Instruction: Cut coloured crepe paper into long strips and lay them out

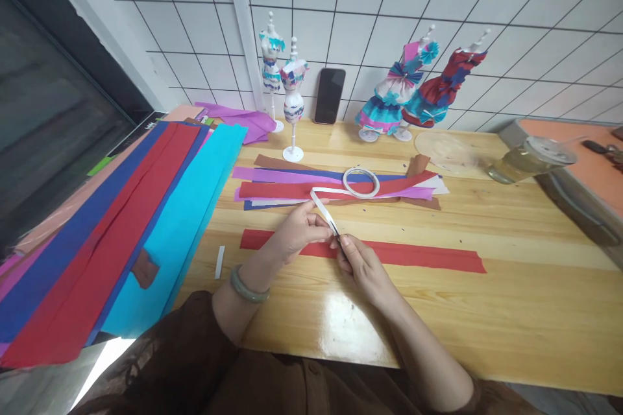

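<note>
A white strip of tape (322, 209) runs from the tape roll (361, 183), which lies on a pile of coloured paper strips (277, 190), down to my hands. My left hand (302, 232) is closed on the strip near its lower end. My right hand (361, 266) is closed round small dark scissors (339, 238), whose blades meet the strip by my left fingertips. Beneath both hands a red paper strip (428, 255) lies flat across the wooden table (535, 311). A short white piece (220, 262) rests left of my left wrist.
Large folded coloured papers (180, 207) cover the left side. Along the tiled wall stand small mannequins (293, 104), a phone (329, 96) and dressed mannequins (394, 94). A glass jar (528, 161) and a round clear disc (445, 150) are at the right.
</note>
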`<state>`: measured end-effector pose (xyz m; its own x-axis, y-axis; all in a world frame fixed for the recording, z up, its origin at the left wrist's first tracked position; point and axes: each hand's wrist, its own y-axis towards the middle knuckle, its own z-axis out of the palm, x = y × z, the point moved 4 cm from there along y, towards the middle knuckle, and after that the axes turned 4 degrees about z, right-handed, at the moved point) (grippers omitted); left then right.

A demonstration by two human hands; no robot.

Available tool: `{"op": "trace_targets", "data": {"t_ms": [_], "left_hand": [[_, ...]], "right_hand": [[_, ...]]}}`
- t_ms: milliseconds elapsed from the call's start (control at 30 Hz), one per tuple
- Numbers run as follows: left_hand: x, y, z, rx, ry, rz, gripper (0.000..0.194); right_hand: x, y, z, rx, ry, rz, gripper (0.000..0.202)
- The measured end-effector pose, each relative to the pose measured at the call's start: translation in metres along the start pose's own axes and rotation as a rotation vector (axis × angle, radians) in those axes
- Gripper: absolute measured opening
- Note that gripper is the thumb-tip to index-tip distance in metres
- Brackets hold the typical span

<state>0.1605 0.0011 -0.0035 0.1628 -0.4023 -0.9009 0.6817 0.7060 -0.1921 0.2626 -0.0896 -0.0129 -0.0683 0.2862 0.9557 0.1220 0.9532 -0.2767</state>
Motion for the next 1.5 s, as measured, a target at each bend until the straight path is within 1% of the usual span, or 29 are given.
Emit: {"op": "trace_targets", "data": {"t_ms": [233, 433, 567, 733, 833, 1133, 1500], "left_hand": [[0.0027, 0.0009, -0.0014, 0.01, -0.015, 0.018, 0.066], [0.0048, 0.0024, -0.0024, 0.003, -0.019, 0.015, 0.066], [0.0025, 0.0014, -0.0011, -0.003, -0.009, 0.004, 0.066], [0.0005, 0.0005, 0.0006, 0.008, -0.004, 0.009, 0.061], [0.0002, 0.0004, 0.0004, 0.001, -0.001, 0.003, 0.063], [0.001, 0.0013, -0.0005, -0.017, -0.022, -0.013, 0.069], [0.0058, 0.0026, -0.0031, 0.008, -0.022, 0.004, 0.066]], "right_hand": [[-0.0035, 0.0021, 0.0013, 0.003, 0.0, -0.019, 0.038], [-0.0041, 0.0024, -0.0022, -0.065, -0.1, -0.062, 0.038], [-0.0044, 0.0019, -0.0031, -0.081, -0.125, -0.073, 0.039], [-0.0052, 0.002, -0.002, -0.047, -0.058, -0.037, 0.038], [-0.0046, 0.0021, -0.0006, -0.023, -0.028, -0.024, 0.036], [-0.003, 0.0013, -0.0003, -0.015, -0.036, -0.025, 0.036], [-0.0054, 0.0022, -0.0013, -0.008, -0.031, -0.001, 0.037]]}}
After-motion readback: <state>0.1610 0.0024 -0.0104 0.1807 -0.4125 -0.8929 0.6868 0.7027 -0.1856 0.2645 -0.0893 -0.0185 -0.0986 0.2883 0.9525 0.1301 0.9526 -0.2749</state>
